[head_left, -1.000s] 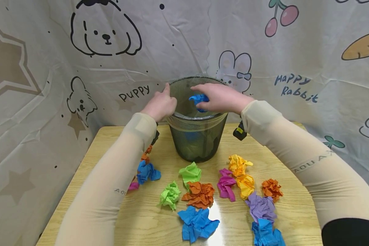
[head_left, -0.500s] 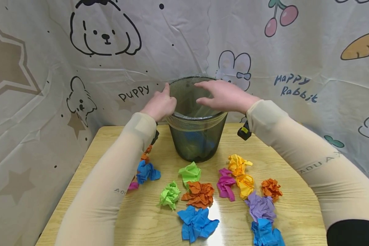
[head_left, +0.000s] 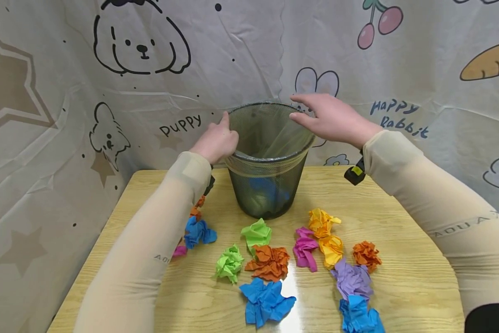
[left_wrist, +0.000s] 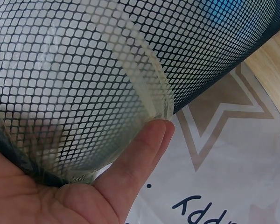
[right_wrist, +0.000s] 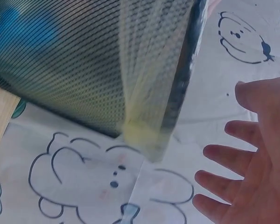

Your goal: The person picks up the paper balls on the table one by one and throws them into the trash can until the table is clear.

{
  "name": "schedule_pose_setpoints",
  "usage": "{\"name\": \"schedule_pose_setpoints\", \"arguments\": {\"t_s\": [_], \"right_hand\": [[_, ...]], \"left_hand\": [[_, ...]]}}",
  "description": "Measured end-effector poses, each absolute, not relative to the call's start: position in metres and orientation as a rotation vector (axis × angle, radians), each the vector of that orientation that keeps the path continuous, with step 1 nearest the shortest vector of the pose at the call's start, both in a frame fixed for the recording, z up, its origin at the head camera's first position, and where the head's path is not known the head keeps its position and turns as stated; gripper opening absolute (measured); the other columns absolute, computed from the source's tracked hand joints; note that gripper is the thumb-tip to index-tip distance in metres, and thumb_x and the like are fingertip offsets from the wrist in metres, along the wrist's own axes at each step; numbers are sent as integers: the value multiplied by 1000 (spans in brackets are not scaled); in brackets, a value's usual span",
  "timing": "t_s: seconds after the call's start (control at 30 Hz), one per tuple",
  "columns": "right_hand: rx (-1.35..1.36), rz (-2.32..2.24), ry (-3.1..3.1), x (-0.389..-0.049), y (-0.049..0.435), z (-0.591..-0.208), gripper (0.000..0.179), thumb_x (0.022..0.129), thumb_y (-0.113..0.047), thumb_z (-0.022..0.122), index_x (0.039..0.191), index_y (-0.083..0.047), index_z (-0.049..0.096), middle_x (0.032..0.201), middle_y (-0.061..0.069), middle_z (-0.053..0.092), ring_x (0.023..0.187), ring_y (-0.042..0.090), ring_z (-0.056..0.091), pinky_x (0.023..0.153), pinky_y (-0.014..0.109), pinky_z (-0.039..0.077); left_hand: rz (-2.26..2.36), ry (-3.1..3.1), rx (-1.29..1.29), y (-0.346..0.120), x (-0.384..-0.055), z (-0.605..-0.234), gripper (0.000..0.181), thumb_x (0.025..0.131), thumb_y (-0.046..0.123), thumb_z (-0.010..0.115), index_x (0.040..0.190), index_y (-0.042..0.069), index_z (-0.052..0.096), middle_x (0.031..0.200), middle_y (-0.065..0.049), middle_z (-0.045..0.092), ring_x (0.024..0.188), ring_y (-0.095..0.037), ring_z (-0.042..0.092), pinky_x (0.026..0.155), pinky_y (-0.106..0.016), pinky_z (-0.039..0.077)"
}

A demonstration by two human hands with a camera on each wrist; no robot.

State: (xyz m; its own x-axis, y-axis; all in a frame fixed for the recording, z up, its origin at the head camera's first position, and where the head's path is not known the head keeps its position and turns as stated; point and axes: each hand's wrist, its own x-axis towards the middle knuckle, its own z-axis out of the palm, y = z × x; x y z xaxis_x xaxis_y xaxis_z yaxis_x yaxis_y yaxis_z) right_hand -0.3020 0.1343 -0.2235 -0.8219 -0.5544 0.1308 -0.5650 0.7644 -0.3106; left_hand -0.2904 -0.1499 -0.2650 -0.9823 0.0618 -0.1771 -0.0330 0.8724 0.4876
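A dark mesh wastebasket (head_left: 266,192) with a thin clear liner folded over its rim stands on the table. My left hand (head_left: 217,141) grips its rim at the left; in the left wrist view the fingers (left_wrist: 140,158) lie against the liner's folded edge outside the mesh. Blue paper (head_left: 262,184) shows through the basket wall near the bottom. My right hand (head_left: 332,118) is above and to the right of the rim, fingers spread and holding nothing; the right wrist view shows this hand (right_wrist: 261,154) apart from the basket.
Crumpled paper balls lie across the table (head_left: 415,286): green (head_left: 230,263), orange (head_left: 270,262), blue (head_left: 267,301), magenta (head_left: 305,249), yellow (head_left: 331,250), purple (head_left: 352,279), and a blue one (head_left: 199,232) beside my left sleeve. A printed curtain (head_left: 241,55) hangs close behind.
My right hand has let go of a blue paper ball over the wastebasket and moved right and up. More blue shows inside the basket. The left hand has stayed put.
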Motion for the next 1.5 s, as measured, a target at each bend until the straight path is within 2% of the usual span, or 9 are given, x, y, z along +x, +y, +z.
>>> {"name": "schedule_pose_setpoints", "arguments": {"t_s": [0.17,0.3,0.57,0.93,1.13,1.5], "right_hand": [[861,568,-2916,-300,152,-226,66,108,-50,40,163,-17,30,164,9,33,148,34,32,117,57,27],[835,580,-2937,-298,165,-228,67,108,-51,39,164,-15,28,165,11,30,150,36,27,118,58,23],[764,537,-2998,-291,187,-236,68,108,-48,42,164,-11,27,164,19,30,149,42,28,117,61,23],[714,528,-3069,-283,213,-250,70,107,-49,44,164,-11,26,165,21,28,148,45,27,116,64,23],[721,486,-3085,-277,223,-267,70,107,-50,46,162,-9,30,162,22,32,146,46,31,115,63,25],[862,447,-3089,-260,224,-312,63,104,-38,58,156,-6,43,154,22,46,139,44,42,113,61,31]], "left_hand": [[742,2861,39,-150,-291,-265,72,103,29,21,162,16,-19,165,-30,9,57,-21,34,72,-45,44],[746,2853,33,-150,-290,-264,72,103,29,21,162,17,-19,166,-29,10,54,-19,32,70,-45,45],[751,2843,24,-150,-290,-264,72,104,31,21,161,18,-20,166,-28,8,52,-18,30,70,-45,45],[748,2842,23,-150,-291,-264,71,104,30,21,162,16,-19,166,-29,8,52,-17,29,64,-43,44],[738,2845,26,-150,-291,-263,72,104,30,21,162,17,-19,166,-29,7,59,-21,35,72,-46,44],[740,2840,5,-149,-292,-263,72,105,29,23,162,17,-19,166,-30,8,52,-17,30,68,-45,46]]}}
